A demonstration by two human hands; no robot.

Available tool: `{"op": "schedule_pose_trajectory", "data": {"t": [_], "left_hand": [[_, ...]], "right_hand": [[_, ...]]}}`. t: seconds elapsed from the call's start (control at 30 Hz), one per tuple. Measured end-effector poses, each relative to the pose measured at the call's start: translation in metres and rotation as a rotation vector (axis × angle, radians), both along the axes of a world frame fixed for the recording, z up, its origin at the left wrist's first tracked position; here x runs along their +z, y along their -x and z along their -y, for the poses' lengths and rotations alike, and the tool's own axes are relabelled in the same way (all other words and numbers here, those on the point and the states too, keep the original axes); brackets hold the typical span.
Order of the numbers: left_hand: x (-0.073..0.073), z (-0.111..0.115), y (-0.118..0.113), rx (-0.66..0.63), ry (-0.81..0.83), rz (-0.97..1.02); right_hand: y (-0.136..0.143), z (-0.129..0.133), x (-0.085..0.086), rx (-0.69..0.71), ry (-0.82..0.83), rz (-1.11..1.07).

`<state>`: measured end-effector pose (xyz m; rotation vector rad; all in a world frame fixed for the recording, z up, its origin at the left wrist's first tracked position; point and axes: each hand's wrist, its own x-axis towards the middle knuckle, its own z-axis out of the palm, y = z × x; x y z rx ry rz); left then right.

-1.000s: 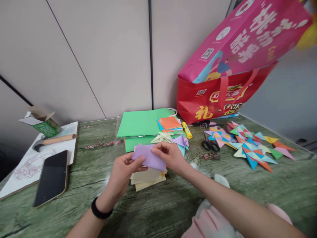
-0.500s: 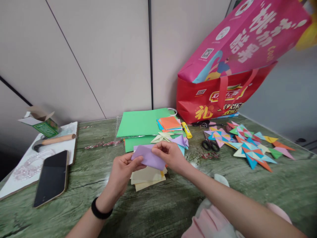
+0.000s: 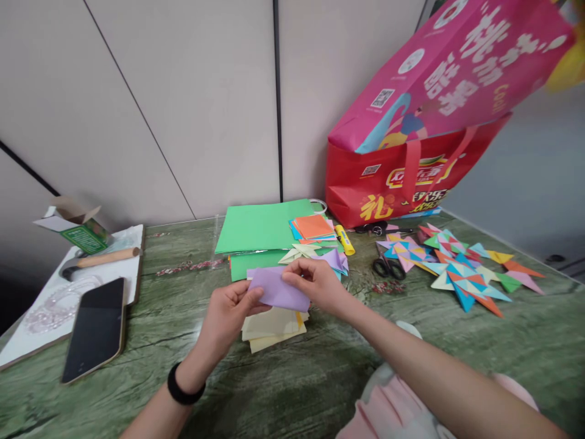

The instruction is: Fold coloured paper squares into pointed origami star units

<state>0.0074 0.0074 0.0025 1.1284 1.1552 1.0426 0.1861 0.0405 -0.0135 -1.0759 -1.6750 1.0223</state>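
A folded piece of purple paper [image 3: 280,289] is held up between both hands over the table. My left hand [image 3: 233,311] pinches its left edge between thumb and fingers. At the upper right part of the paper, my right hand [image 3: 315,283] pinches it with thumb and forefinger. Beneath the paper lie cream sheets [image 3: 273,332]. Just behind the hands are pale green folded pieces [image 3: 299,251], purple folded pieces [image 3: 336,261] and a stack of small squares with orange on top [image 3: 313,227].
Green sheets [image 3: 260,225] lie at the back, beside a yellow glue stick [image 3: 345,240]. Scissors [image 3: 387,267] and colourful folded stars [image 3: 466,277] are on the right, below a red bag [image 3: 361,177]. A phone [image 3: 95,329], sickle [image 3: 103,258] and green box [image 3: 85,235] are left.
The purple paper has shifted slightly to the right and its lower right corner sits a little higher. Both hands keep their hold, and my right hand has moved slightly right.
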Motion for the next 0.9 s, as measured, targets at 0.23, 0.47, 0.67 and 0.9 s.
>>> {"op": "schedule_pose_trajectory", "data": {"t": [0.23,0.47,0.67,0.9], "left_hand": [[0.007,0.0021,-0.0009,-0.086,-0.241,-0.119],[0.0025,0.0015,-0.0012,-0.179,-0.319,-0.398],[0.004,0.0013,0.0007,-0.107,-0.339,-0.456],[0.0051,0.0015,0.0052,0.05,-0.382,-0.419]], "right_hand": [[-0.0001,0.0007,-0.0027,0.083,-0.069,0.109],[-0.0008,0.0006,-0.0067,0.131,-0.126,0.141],[0.0002,0.0019,-0.0031,0.065,-0.052,0.004],[0.0042,0.0087,0.0012,0.077,0.143,-0.183]]}}
